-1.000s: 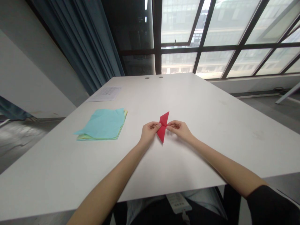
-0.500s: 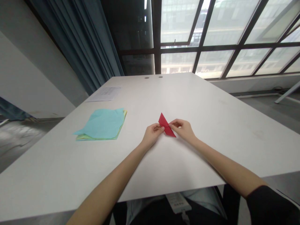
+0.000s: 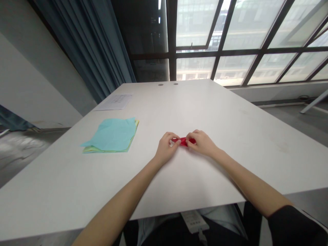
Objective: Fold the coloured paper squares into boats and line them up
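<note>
A small folded piece of red paper (image 3: pixel 183 141) lies crosswise between my two hands, over the front middle of the white table. The fingers and thumb of my left hand (image 3: pixel 167 145) pinch its left end. At the right end, my right hand (image 3: pixel 201 142) grips it the same way, thumb towards me. Much of the paper is covered by the fingers, so its full folded shape is hidden.
Left of my hands, a stack of coloured paper sheets (image 3: pixel 112 135) has light blue on top and yellow-green edges below. Behind it lies a printed white sheet (image 3: pixel 114 102). The white table (image 3: pixel 225 119) reaches back towards the windows.
The red paper has turned from a tall slanted shape to a flat, level one. My right hand has shifted its hold to the right end, and both hands now pinch opposite ends.
</note>
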Tool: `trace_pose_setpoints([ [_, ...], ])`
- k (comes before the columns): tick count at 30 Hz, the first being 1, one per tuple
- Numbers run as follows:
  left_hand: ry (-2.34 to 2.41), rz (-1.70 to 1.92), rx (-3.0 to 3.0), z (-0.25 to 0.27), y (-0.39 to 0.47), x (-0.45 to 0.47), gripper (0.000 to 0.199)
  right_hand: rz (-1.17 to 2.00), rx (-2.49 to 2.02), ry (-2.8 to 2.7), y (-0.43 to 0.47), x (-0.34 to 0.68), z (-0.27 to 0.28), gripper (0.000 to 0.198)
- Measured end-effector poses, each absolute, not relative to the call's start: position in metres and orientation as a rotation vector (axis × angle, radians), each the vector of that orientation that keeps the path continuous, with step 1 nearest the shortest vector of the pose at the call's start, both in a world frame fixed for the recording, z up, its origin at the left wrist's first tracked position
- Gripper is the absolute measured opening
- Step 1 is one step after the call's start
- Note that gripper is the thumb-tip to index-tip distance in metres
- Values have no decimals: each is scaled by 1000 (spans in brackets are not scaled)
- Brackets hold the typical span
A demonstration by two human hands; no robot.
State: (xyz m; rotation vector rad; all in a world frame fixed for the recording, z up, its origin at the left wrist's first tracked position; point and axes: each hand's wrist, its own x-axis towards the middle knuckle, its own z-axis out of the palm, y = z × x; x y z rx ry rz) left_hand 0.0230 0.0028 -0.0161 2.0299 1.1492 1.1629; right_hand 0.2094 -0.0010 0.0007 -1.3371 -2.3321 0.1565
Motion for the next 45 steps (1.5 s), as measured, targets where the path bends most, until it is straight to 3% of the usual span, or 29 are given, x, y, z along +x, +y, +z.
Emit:
trace_pose_setpoints([
  [14,1171,966,2258,-22,4,24,18,186,-1401,-2469,-3,209,-5,31],
  [41,1176,914,2397,-24,1,23,24,240,-1410,-2331,0,203,-14,30],
  [45,1178,918,2400,-24,1,22,25,200,-1400,-2415,-1,203,-14,19],
])
